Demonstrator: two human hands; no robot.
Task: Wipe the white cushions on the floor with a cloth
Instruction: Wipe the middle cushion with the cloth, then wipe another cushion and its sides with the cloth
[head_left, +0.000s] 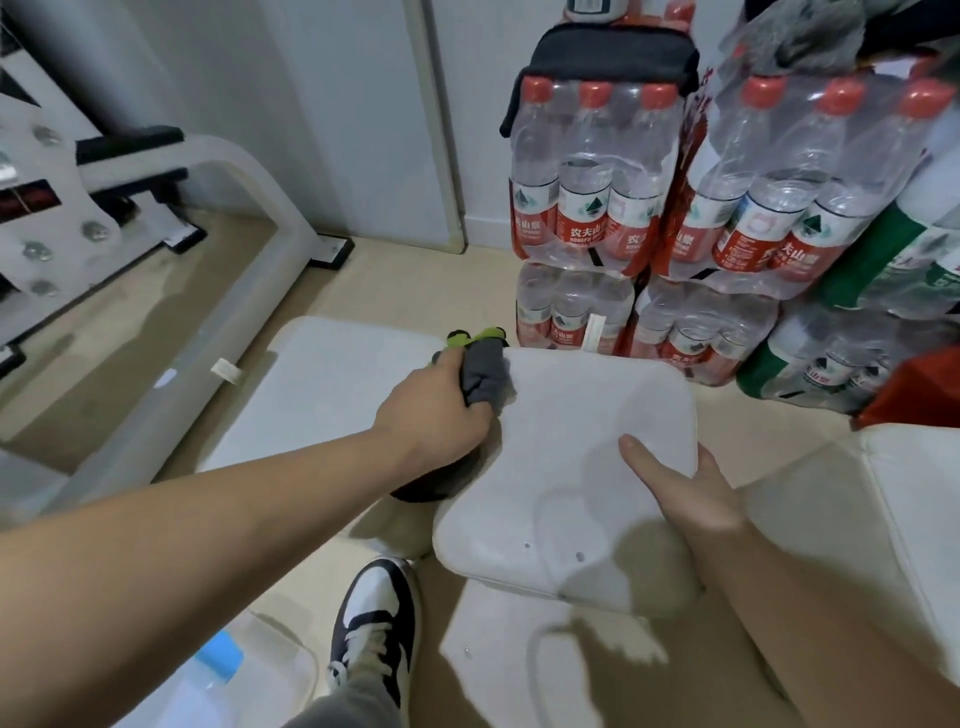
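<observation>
A white cushion (566, 467) is raised at a tilt above the floor in the middle of the view. My right hand (685, 488) grips its right edge, thumb on top. My left hand (436, 415) holds a grey cloth with green trim (483, 374) and presses it against the cushion's upper left corner. A second white cushion (322, 395) lies flat on the floor to the left, and a third (519, 649) lies beneath the raised one. A further white cushion (883, 519) sits at the right.
Shrink-wrapped packs of water bottles (675, 218) are stacked at the back right. A white machine frame (156, 249) stands at the left. My black-and-white shoe (374, 623) is on the floor below, beside a clear plastic box (244, 675).
</observation>
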